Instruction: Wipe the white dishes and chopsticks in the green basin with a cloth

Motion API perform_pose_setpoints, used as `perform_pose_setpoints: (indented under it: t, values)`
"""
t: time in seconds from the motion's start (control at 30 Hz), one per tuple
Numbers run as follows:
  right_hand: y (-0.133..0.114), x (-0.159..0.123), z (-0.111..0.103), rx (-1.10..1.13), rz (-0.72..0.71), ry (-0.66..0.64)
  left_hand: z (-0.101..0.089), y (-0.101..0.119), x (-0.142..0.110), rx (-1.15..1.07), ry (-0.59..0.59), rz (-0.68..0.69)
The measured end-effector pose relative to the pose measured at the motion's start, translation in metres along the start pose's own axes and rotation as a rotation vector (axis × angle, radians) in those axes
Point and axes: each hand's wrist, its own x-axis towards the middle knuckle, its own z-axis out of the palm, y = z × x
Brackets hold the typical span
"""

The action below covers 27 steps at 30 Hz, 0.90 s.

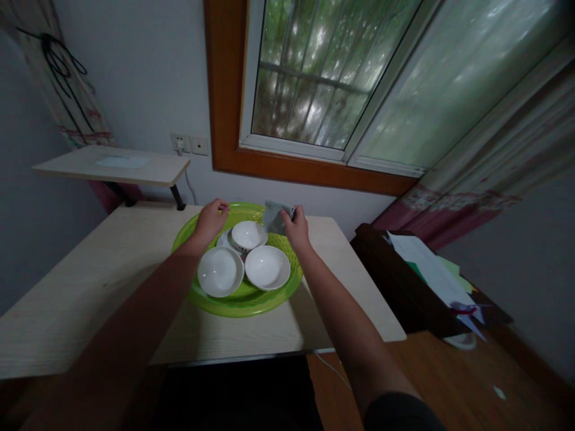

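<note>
My right hand [296,228] pinches a grey cloth [274,218] by its right side, and the cloth hangs over the back right of a round green tray [245,308]. Above the tray's back left rim is my left hand [212,219], its fingers curled inward; whether anything is between them I cannot make out. Three white bowls rest in the tray: a left bowl [220,272], a right bowl [268,267] and a back bowl [248,235] with a patterned outside. Partly hidden beneath the back bowl lies a patterned white dish [224,239].
The tray stands on a pale wooden table [112,269]. A small raised shelf [148,170] is at the back left, below a wall socket [180,142]. Behind the table is a window [314,78]. To the right, papers [426,269] lie on a dark piece of furniture [395,281].
</note>
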Motion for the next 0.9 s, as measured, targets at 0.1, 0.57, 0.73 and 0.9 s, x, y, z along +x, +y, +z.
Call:
perform_pose_setpoints:
  t: [0.1,0.57,0.73,0.9]
  values:
    - [0.002,0.001,0.001,-0.002,-0.005,-0.005,0.000,-0.003,0.001,0.088,-0.015,0.017]
    - [-0.001,0.001,0.001,-0.041,-0.019,-0.027,-0.005,-0.008,-0.001,0.423,-0.011,-0.036]
    - [-0.004,0.000,0.000,-0.016,-0.032,0.010,-0.002,-0.015,-0.001,0.460,-0.003,-0.027]
    - [0.002,0.006,-0.008,0.024,-0.032,0.098,-0.002,-0.015,0.001,0.464,-0.031,-0.010]
